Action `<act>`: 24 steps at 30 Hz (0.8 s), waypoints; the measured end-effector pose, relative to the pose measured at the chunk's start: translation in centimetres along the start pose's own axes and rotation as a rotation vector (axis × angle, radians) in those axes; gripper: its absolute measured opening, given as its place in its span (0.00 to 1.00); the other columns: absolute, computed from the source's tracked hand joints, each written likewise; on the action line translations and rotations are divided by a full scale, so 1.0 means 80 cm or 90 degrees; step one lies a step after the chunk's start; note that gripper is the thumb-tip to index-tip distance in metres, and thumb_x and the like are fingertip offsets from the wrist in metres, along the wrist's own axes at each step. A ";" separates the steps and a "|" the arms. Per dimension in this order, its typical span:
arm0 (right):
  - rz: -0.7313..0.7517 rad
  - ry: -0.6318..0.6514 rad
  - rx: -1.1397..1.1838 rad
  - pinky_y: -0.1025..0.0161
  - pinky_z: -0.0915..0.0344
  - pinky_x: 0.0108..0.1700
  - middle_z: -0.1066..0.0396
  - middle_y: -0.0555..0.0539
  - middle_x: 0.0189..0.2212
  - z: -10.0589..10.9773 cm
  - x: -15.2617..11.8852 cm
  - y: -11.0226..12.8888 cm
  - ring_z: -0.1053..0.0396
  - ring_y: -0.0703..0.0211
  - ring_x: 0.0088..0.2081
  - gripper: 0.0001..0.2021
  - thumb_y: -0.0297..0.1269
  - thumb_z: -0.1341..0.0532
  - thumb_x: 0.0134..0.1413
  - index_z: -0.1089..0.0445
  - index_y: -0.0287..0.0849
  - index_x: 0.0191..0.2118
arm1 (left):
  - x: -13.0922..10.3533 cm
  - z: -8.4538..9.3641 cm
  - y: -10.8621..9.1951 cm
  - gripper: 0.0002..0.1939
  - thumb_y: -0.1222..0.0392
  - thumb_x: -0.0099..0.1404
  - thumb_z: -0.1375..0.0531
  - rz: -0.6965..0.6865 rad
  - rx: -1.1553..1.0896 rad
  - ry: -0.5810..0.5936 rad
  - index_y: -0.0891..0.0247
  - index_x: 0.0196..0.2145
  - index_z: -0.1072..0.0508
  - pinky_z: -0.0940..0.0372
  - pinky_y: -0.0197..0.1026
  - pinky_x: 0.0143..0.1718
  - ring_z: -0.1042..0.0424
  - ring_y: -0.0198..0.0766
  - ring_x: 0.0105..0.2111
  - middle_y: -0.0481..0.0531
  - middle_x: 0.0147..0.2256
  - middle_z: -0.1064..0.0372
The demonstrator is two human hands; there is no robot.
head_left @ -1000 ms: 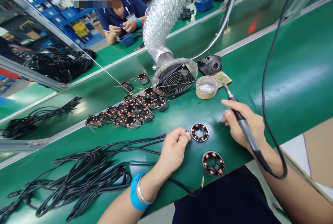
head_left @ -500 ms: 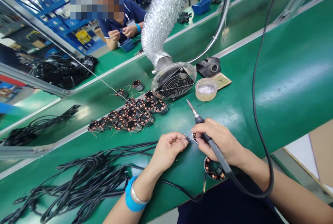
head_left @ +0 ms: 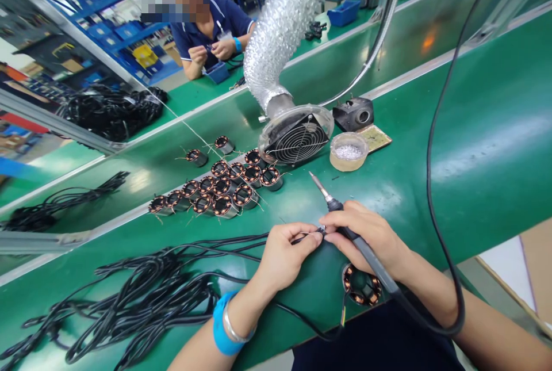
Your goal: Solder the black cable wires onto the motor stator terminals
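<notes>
My left hand (head_left: pixel 287 253) is closed, thumb and forefinger pinching the end of a black cable (head_left: pixel 298 239). A thin pale wire shows by those fingertips. My right hand (head_left: pixel 377 238) is wrapped round a soldering iron (head_left: pixel 367 255), whose metal tip points up and left, away from the fingers. The right thumb and forefinger also meet at the cable end, touching or nearly touching the left fingertips; the small wires between them are mostly hidden. Below my right hand lies a stator with copper coils (head_left: pixel 370 297), with a black cable and coloured wires beside it.
Several wound stators (head_left: pixel 223 205) stand in rows ahead. A fan hood (head_left: pixel 297 138) on a silver duct (head_left: pixel 276 31) hangs near a tub of solder bits (head_left: pixel 348 152) and an iron holder (head_left: pixel 353 114). Black cables (head_left: pixel 150 290) lie left. A co-worker (head_left: pixel 211 37) sits opposite.
My hands have drawn closer together, and the fingertips now cover most of the fine wires that showed between them. The scene has shifted slightly right in view.
</notes>
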State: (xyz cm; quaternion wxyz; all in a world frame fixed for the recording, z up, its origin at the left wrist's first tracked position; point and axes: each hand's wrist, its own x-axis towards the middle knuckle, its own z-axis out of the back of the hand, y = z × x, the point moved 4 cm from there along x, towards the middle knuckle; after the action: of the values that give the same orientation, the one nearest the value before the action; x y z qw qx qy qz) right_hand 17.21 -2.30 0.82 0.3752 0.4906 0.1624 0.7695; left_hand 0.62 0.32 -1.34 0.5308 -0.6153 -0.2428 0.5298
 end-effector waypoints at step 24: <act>0.002 0.076 -0.053 0.59 0.31 0.38 0.28 0.48 0.35 -0.007 0.008 0.004 0.31 0.57 0.35 0.14 0.25 0.43 0.62 0.34 0.47 0.51 | -0.018 -0.009 -0.018 0.10 0.62 0.64 0.43 -0.238 0.315 -0.121 0.63 0.33 0.21 0.36 0.37 0.35 0.28 0.37 0.29 0.50 0.29 0.23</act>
State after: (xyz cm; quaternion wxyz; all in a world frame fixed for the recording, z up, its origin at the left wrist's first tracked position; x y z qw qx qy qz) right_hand 16.46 -1.97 1.13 0.3838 0.4281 0.1520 0.8039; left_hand 1.18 -0.74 0.42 0.7272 -0.3605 -0.2639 0.5212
